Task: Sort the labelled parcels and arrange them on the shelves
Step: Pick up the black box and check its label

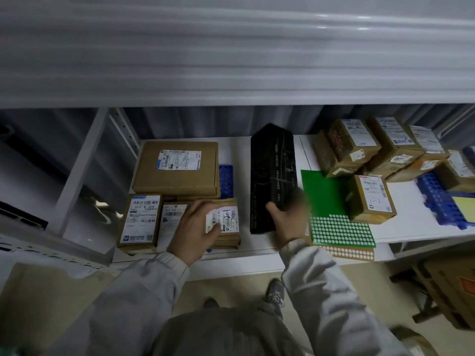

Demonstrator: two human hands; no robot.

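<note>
Nearest the camera, grey sleeves reach up to a white shelf. The left hand lies over a small cardboard parcel at the shelf's front edge, thumb curled against its white label and fingers wrapped round its left side, so it grips that parcel. Just beside it on the left stand two more labelled parcels, a middle one partly hidden by the hand and an upright one at the end of the row. The right hand is blurred, but its thumb and fingers close round the near part of a long black box that lies lengthwise from front to back.

These small cartons look light and stiff, with firm corners; holding across two opposite faces, clear of the label, should suit them. The black box is long, so a grip at one end will likely let it tip; a hold nearer the middle seems safer.

To the right lie a green dotted sheet and a single labelled carton. Further back sit a flat brown mailer box, a blue rack beside it, and a pile of stacked cartons at the far right.
</note>
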